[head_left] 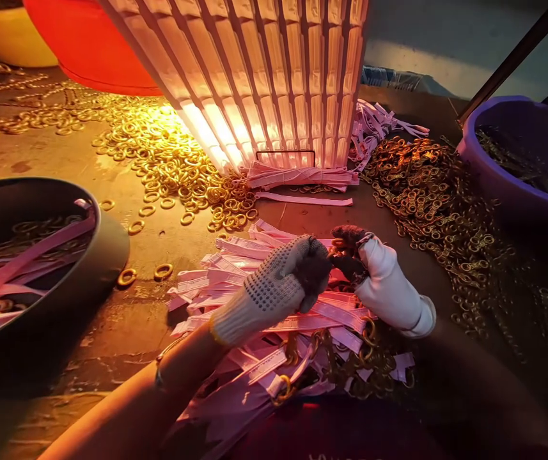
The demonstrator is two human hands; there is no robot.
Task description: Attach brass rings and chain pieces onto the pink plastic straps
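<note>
My left hand [286, 278], in a dotted knit glove with bare fingertips, is closed over a pile of pink straps [264, 255]. My right hand [374, 271], in a white fingerless glove, pinches with its thumb and fingers close against the left fingertips. Whatever the two hands hold between them is small and hidden by dark fingers. Brass-coloured rings and clasps [364, 358] hang among the strap ends just below the hands.
Gold rings [182, 166] lie heaped beside a ribbed, lit panel [274, 83]. A bundle of pink straps [302, 176] rests at its base. Metal snap hooks [427, 191] are piled near a purple tub [468, 137]. A dark bowl [110, 236] stands left; a red container [96, 51] is behind.
</note>
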